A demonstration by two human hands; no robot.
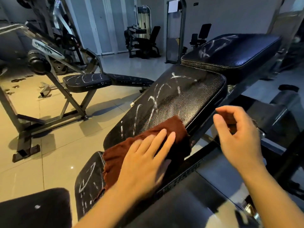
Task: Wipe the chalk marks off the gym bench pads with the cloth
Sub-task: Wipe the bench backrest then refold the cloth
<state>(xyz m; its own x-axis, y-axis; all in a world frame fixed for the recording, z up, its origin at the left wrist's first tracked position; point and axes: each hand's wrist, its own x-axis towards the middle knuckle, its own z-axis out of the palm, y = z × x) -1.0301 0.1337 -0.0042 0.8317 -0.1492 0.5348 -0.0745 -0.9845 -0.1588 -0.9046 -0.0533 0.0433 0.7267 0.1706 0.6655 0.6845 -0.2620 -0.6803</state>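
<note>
A dark red-brown cloth (125, 150) lies across the near end of the long black bench pad (181, 96), which carries white chalk scribbles (156, 99). My left hand (148, 155) presses flat on the cloth with straight fingers. My right hand (236, 129) hovers just off the pad's right edge, fingers loosely curled, holding nothing. A smaller seat pad (90, 181) below the cloth has chalk marks too. The upper pad (230, 48) beyond is also scribbled with chalk.
A second bench (92, 80) with chalked pads stands to the left on a metal frame (49, 117). Weight machines (143, 38) stand at the back on the tiled floor (57, 153). A black pad (36, 209) fills the lower left corner.
</note>
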